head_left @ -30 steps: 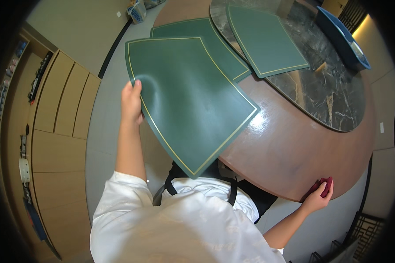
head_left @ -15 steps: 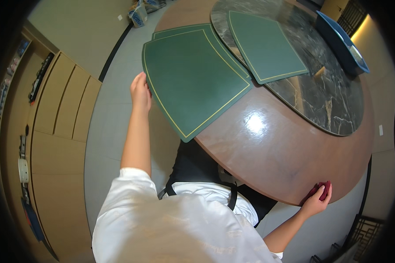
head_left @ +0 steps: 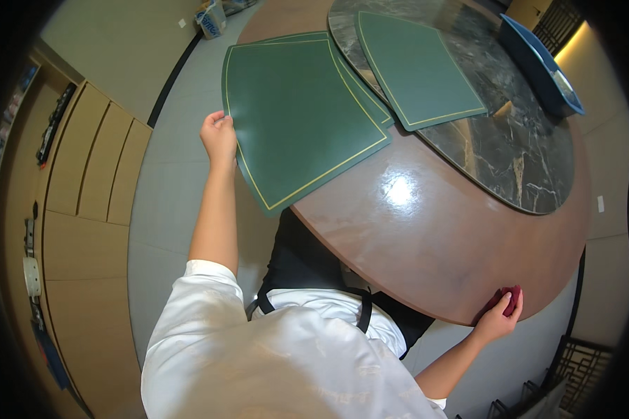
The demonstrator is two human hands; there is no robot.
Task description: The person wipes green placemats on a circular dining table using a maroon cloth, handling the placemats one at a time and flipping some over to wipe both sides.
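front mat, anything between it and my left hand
Nothing visible: the left hand is right at the left edge of the front mat, with no object between them. How firmly it grips, if at all, is unclear.

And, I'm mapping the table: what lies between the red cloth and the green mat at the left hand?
Only bare brown tabletop, carrying a bright reflection, separates cloth from mat in the head view.
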